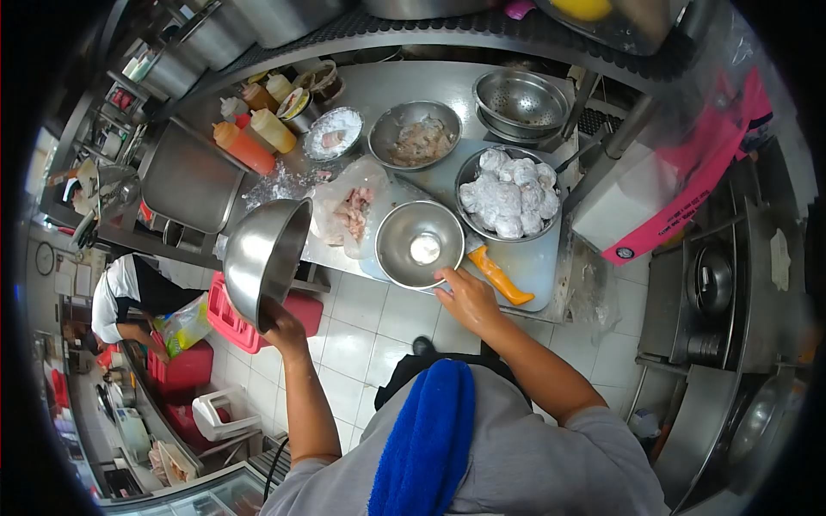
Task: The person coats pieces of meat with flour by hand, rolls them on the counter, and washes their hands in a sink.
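Observation:
My left hand (282, 331) grips the rim of a large steel mixing bowl (268, 258), held tilted on its side left of the counter's front edge. At the near rim of a smaller steel bowl (387, 262), the fingers of my right hand (469, 301) are closed on the edge. This bowl stands at the front of the cutting board, with a small white patch at its bottom. Just right of it lies a knife with an orange handle (501, 277). A clear plastic bag (331, 206) with pieces of raw meat (354, 211) sits to its left.
Behind are a bowl of white-coated balls (509, 193), a bowl of raw meat mixture (422, 138), a plate of white powder (331, 133) and a colander (520, 99). Squeeze bottles (245, 148) line the left. A shelf (413, 39) overhangs the back. Another person (129, 292) bends at far left.

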A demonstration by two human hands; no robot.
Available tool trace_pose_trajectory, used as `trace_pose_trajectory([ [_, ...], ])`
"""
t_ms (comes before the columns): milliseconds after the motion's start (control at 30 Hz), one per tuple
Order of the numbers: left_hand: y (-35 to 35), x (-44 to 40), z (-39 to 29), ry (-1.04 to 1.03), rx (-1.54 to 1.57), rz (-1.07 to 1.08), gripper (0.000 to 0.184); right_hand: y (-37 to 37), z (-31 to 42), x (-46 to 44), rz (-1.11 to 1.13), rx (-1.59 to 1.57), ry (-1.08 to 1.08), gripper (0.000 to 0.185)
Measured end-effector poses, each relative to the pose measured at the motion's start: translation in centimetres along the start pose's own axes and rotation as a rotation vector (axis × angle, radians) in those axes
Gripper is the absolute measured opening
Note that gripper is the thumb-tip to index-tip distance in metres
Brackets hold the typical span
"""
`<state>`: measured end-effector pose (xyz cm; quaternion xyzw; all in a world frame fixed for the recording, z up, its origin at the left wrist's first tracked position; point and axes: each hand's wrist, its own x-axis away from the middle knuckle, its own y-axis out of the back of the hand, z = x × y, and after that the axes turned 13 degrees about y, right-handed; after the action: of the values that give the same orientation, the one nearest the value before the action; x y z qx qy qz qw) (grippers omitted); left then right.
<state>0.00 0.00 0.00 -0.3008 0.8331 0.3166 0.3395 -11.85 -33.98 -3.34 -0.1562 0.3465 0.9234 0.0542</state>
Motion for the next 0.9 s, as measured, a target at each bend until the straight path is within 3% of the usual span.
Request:
trace_pose_trajectory([
  [33, 0.7, 0.0, 1.2, 0.263, 0.042, 0.138, 0.024, -0.2, 0.0, -0.2, -0.006, 0.011, -0.015, 0.028],
  [100, 0.0, 2.8, 2.2, 0.580, 0.129, 0.287, 0.029, 1.8, -0.3, 1.1, 0.013, 0.085, -0.044, 0.020],
  [167, 0.3, 1.8, 2.2, 0.548, 0.156, 0.240, 0.027, 3.3, 1.1, 2.7, 0.053, -0.181, 0.046, 0.020],
  [200, 0.8, 0.9, 1.6, 0.536, 0.158, 0.233, 0.027, 3.6, 2.1, 4.2, 0.057, -0.295, -0.022, 0.019],
  [267, 0.1, -0.7, -3.9, 0.411, 0.271, 0.139, 0.035, 6.3, 3.6, 7.0, 0.100, -0.226, -0.072, 0.019],
  [433, -1.8, -1.1, -2.8, 0.550, 0.330, 0.287, 0.036, 11.3, 5.9, 12.9, -0.090, -0.173, -0.200, 0.021],
  [500, -3.8, -1.7, -2.9, 0.500, 0.435, 0.304, 0.037, 12.3, 6.9, 13.5, -0.195, 0.060, -0.268, 0.023],
  [533, -4.5, -1.6, -0.9, 0.378, 0.282, 0.292, 0.025, 11.8, 6.9, 13.6, -0.223, 0.075, -0.296, 0.023],
  [633, -5.6, -1.2, 4.2, -0.293, -0.535, 0.267, 0.020, 10.5, 5.6, 16.4, -0.526, 0.157, -0.284, 0.024],
  [667, -6.6, -0.7, 5.8, -0.457, -0.562, 0.117, 0.026, 9.6, 5.5, 17.4, -0.610, 0.171, -0.318, 0.024],
  [700, -7.0, 0.1, 6.4, -0.181, -0.531, 0.360, 0.033, 9.3, 6.2, 19.0, -0.696, 0.154, -0.382, 0.023],
  [733, -7.0, 0.6, 5.3, -0.084, -0.560, 0.447, 0.037, 8.8, 6.8, 20.4, -0.774, 0.121, -0.420, 0.022],
  [767, -8.0, 1.1, 4.1, 0.569, 0.126, 0.590, 0.043, 8.7, 7.5, 22.2, -0.815, 0.124, -0.543, 0.022],
  [867, -7.0, 0.0, -3.7, 0.658, 0.598, 0.502, 0.047, 4.0, 7.2, 26.8, -0.911, 0.142, -0.707, 0.023],
  [900, -7.4, -4.6, -2.9, 0.582, 0.585, 0.497, 0.047, 0.0, 6.1, 25.3, -0.906, 0.003, -0.812, 0.024],
])
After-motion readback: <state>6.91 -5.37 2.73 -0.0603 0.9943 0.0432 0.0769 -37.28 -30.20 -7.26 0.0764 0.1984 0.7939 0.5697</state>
